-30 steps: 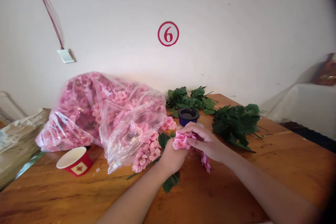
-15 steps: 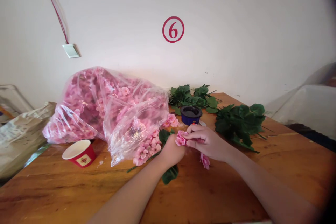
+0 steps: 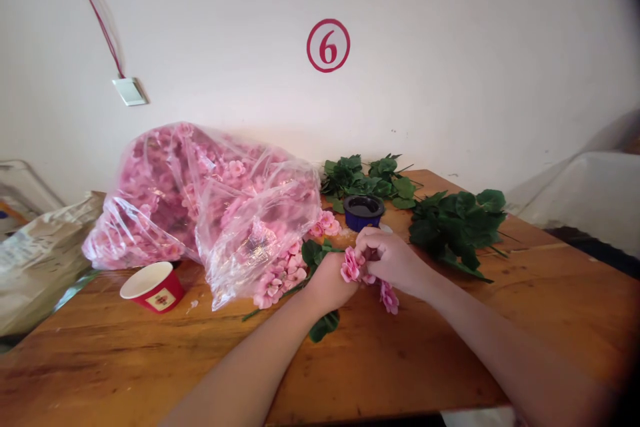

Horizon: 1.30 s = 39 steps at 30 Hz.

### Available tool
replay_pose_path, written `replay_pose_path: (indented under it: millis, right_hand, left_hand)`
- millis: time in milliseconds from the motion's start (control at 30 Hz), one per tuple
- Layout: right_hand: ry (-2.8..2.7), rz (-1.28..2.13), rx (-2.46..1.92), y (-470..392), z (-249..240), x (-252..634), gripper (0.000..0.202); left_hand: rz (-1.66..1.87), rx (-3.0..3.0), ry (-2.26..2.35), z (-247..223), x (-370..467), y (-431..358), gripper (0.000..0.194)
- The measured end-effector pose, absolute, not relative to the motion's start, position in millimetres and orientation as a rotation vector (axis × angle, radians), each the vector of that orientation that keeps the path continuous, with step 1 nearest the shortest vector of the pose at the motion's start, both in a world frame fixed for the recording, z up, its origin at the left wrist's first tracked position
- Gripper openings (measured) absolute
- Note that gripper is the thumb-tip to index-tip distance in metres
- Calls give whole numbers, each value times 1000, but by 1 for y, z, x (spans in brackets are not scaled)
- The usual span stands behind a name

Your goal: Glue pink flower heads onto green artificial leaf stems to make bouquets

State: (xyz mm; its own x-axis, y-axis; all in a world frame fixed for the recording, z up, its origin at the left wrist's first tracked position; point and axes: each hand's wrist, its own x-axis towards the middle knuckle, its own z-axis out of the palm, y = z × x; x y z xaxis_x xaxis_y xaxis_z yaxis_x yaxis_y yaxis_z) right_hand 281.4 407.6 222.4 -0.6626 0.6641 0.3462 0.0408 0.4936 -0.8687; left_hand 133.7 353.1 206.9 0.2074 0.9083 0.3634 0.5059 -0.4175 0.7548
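- The left hand is over the counter, curled in beside a pink flower; its fingertips are hidden, so whether they pinch or press together cannot be told.
- The right hand comes in from the other side, its fingers bent and drawn in close at that flower's right edge; whether they pinch it is not clear.
- The pink flower is at the fingers of both hands, between them, raised over the counter.
- Another pink bloom hangs just below the right fingers.
- A green leaf shows below the left hand, and more leaves show just beyond it.
- Beyond the right fingers, near them, is a blue pot with a black rim and a dark inside.
- Loose pink blossoms are beyond the left fingers, and more blossoms lie left of them by the plastic bag.
- The see-through plastic bag, full of pink flowers, is to the left of and beyond the fingers.
- A red paper cup with a pale label is well apart from the fingers, to their left.
- A pile of green leaves lies to the right of and beyond the fingers; a second leafy pile sits farther off, behind the pot.
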Motion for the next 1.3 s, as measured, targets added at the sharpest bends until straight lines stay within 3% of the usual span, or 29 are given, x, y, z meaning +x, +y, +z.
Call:
replay_pose_path:
  millis: [233,400,600,700,967,1300]
  right_hand:
    - [-2148,763,-606,406,227,280,17]
    - [-2195,877,-674,402,231,283,17]
    - [-2376,633,-645,400,237,286,12]
    - [-2503,472,-491,399,242,287,24]
    - [-2659,483,-345,399,241,294,22]
    - [-2609,252,-421,400,232,289,20]
  left_hand:
    - [1083,1934,1227,205,130,352,12]
    - [1072,1867,1132,205,127,349,10]
    - [1015,1800,1111,206,124,349,15]
    - [945,1759,1152,208,125,351,19]
    - [918,1672,1207,207,129,353,7]
    - [771,1782,1337,204,134,348,3]
